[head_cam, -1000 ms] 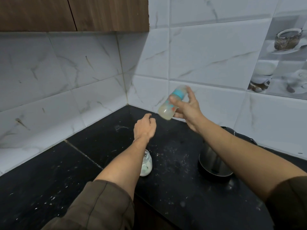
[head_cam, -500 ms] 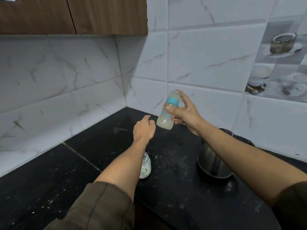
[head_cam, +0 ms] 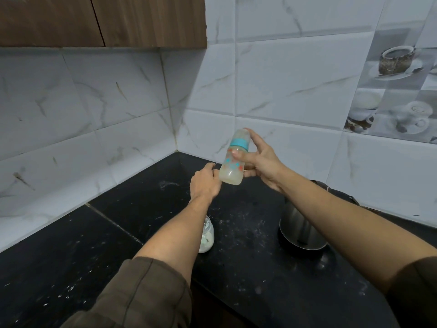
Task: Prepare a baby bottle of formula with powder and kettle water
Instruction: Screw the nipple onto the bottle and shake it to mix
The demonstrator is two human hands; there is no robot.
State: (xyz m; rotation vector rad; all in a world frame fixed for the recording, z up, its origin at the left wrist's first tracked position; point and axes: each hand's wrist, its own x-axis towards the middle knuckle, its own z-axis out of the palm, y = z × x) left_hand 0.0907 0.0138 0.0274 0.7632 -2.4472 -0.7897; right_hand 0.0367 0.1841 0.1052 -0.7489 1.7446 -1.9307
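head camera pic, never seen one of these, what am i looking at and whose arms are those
There is no machine here. The camera is worn on a person's head and looks forward and down, so the two arms reaching in from the bottom are the wearer's own. The right hand holds a baby bottle with a teal collar in the air, nearly upright, with cloudy liquid in its lower part. The left hand is loosely curled just beside the bottle's base and holds nothing. Below is a black countertop in a tiled corner, dusted with white specks. On it stand a small jar of white powder, partly hidden by the left forearm, and a steel kettle under the right forearm.
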